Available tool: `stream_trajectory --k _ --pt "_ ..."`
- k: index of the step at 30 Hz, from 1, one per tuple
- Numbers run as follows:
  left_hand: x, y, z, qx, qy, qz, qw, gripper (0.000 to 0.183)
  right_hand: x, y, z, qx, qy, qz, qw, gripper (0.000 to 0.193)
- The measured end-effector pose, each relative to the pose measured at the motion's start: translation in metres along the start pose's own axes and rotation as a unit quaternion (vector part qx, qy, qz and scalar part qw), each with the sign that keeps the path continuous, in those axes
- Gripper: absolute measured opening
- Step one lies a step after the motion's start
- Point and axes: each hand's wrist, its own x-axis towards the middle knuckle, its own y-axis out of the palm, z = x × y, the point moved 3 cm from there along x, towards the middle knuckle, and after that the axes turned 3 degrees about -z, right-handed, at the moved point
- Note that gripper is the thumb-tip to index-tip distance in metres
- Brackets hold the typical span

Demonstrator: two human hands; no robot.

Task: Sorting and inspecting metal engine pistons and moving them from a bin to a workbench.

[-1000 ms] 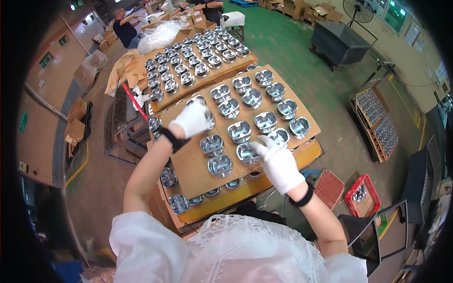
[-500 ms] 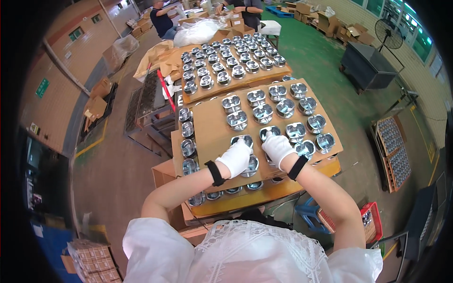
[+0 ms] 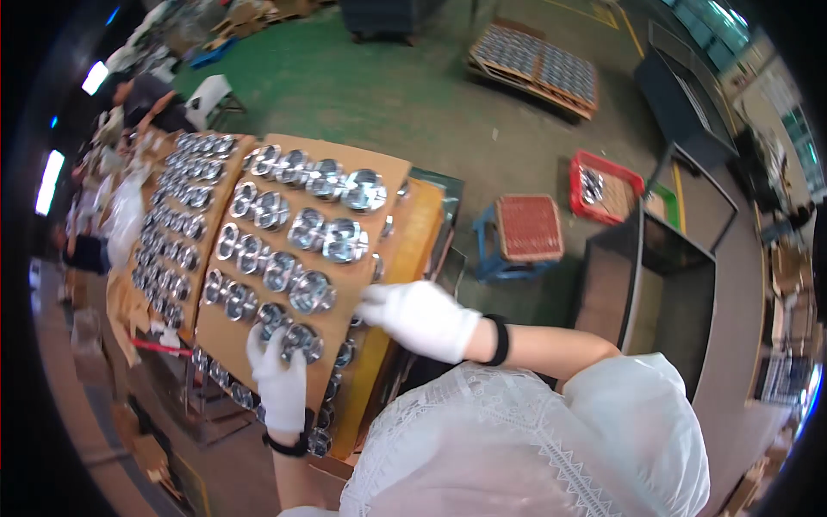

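Rows of shiny metal pistons [image 3: 312, 291] stand on a brown cardboard sheet [image 3: 345, 164] atop a stack. My left hand [image 3: 282, 383], in a white glove, reaches in from the near side. Its fingers close round a piston [image 3: 272, 315] in the row nearest it, with another piston [image 3: 303, 343] right beside the fingers. At the sheet's right edge is my right hand [image 3: 422, 320], also gloved and blurred at the fingertips. Its fingers stretch left beside the sheet, and no piston shows in them. More pistons [image 3: 345, 351] show on a layer below.
A second piston-covered sheet [image 3: 226, 155] lies beyond the first. Right of the stack stand a blue stool [image 3: 527, 226] with a red-brown top and a red crate [image 3: 581, 202]. A piston pallet [image 3: 538, 69] lies farther off. A person [image 3: 151, 99] is at the upper left.
The view has swung to the right, bringing the stool and crates into fuller sight. My right hand has let go of a piston and moved off to the sheet's edge. My left stays at its piston.
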Motion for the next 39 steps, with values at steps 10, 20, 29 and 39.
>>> stream_trajectory --k 10,20,29,39 --pt "-0.024 0.079 -0.162 -0.270 -0.012 0.290 0.918 0.027 -0.364 -0.033 -0.127 -0.149 0.588 0.019 0.795 0.026" --pt "-0.054 0.219 -0.299 -0.095 0.184 0.292 0.934 0.027 -0.462 -0.105 -0.178 -0.160 0.549 -0.192 0.797 0.020" --pt "-0.093 0.283 -0.406 -0.027 0.161 0.385 0.908 0.044 -0.536 -0.196 -0.236 -0.226 0.555 -0.280 0.750 0.022" --pt "-0.083 0.327 -0.471 -0.049 0.245 0.367 0.896 0.044 -0.548 -0.216 -0.241 -0.118 0.611 -0.340 0.705 0.027"
